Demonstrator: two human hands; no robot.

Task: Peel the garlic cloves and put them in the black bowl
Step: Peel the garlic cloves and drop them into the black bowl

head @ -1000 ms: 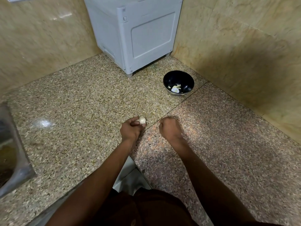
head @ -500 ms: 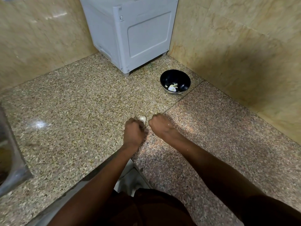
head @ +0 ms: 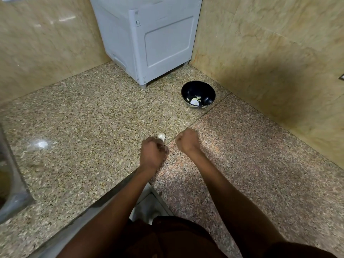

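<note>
1. Head view, the only one: a speckled stone counter (head: 78,116) runs into a corner between two tiled walls. A seam crosses it from the front edge toward the right wall.
2. The left hand (head: 153,155) is over the seam, near the middle of the counter. Its fingers are curled round a garlic piece (head: 161,136), whose pale tip pokes out beyond the knuckles. I judge the hand grips it that way to steady it for peeling.
3. The right hand (head: 186,140) is just beside the left, apart from it, with fingers curled into a fist. Whether it pinches a scrap of skin or nothing at all I cannot tell; its inner side is hidden and the frame is blurred there.
4. The bowl (head: 198,94) sits toward the back right corner, near the right wall and well apart from the hands. It holds a few pale bits, seemingly garlic and skin. It probably stands there to keep it out of the working space yet within a reach.
5. A grey appliance (head: 149,40) fills the back corner, just beside the bowl. A sink (head: 13,183) rim shows at the counter's left edge.
6. Judging by the few bits in the bowl, peeling is under way on this piece, and it is not yet ready to drop in.
</note>
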